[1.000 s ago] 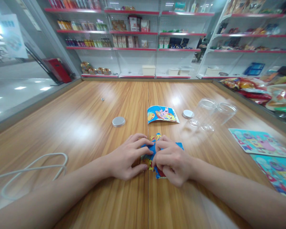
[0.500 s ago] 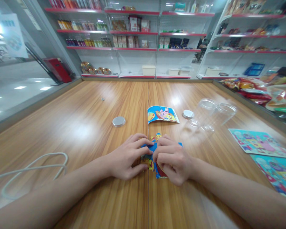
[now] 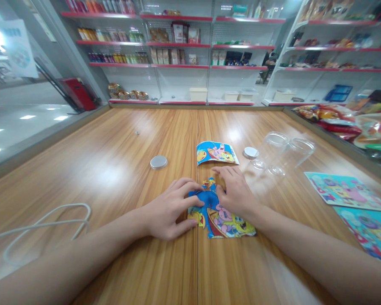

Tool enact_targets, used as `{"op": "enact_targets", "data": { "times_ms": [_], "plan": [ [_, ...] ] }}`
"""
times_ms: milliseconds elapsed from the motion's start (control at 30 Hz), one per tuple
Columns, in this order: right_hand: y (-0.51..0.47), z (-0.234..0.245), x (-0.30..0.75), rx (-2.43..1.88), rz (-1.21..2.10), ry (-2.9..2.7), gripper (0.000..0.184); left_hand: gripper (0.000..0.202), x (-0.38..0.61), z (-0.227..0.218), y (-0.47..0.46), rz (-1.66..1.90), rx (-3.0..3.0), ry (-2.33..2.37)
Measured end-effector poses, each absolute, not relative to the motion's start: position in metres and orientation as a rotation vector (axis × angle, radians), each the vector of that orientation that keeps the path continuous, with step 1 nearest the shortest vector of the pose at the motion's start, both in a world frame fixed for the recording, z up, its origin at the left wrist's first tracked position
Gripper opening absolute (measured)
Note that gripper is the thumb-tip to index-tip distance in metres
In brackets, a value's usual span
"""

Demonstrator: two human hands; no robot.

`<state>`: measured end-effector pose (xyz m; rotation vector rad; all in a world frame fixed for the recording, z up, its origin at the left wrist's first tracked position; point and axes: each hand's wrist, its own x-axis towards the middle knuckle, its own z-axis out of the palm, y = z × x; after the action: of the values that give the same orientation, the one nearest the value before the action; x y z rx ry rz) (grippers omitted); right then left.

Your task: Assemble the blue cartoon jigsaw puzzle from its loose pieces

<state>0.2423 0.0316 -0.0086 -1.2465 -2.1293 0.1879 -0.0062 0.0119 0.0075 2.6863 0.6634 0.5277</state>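
A partly joined cartoon jigsaw puzzle [image 3: 224, 220], blue with yellow and pink figures, lies on the wooden table [image 3: 114, 169] in front of me. My left hand [image 3: 171, 208] rests on its left edge, fingers spread and pressing down. My right hand [image 3: 235, 189] lies flat over the puzzle's upper right part, fingers stretched forward, beside a small loose piece [image 3: 208, 182]. A small reference picture [image 3: 216, 153] of the same cartoon lies a little farther back.
Two clear plastic jars [image 3: 281, 152] lie on their sides at the right, with a silver lid [image 3: 250, 152] beside them and another lid [image 3: 158, 162] to the left. Two colourful puzzle boards [image 3: 346, 192] sit far right. A white cord [image 3: 44, 224] loops at left. Shop shelves stand behind.
My right hand uncurled and slid forward off the puzzle's lower part, uncovering the boat picture. My left hand stayed in place.
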Motion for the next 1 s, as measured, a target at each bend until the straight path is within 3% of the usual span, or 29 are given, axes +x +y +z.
{"op": "enact_targets", "data": {
  "times_ms": [100, 833, 1000],
  "plan": [
    [0.0286, -0.0091, 0.2401, -1.204, 0.241, -2.242, 0.055, 0.035, -0.0063, 0.0066, 0.0117, 0.532, 2.691, 0.665],
    [0.0259, -0.0073, 0.2362, -1.102, 0.383, -2.315, 0.043, 0.037, -0.0064, 0.0075, 0.012, 0.421, 2.705, 0.696],
    [0.0271, -0.0078, 0.2357, -1.042, 0.347, -2.319, 0.021, 0.037, -0.0061, 0.007, 0.0123, 0.431, 2.702, 0.695]
  ]
}}
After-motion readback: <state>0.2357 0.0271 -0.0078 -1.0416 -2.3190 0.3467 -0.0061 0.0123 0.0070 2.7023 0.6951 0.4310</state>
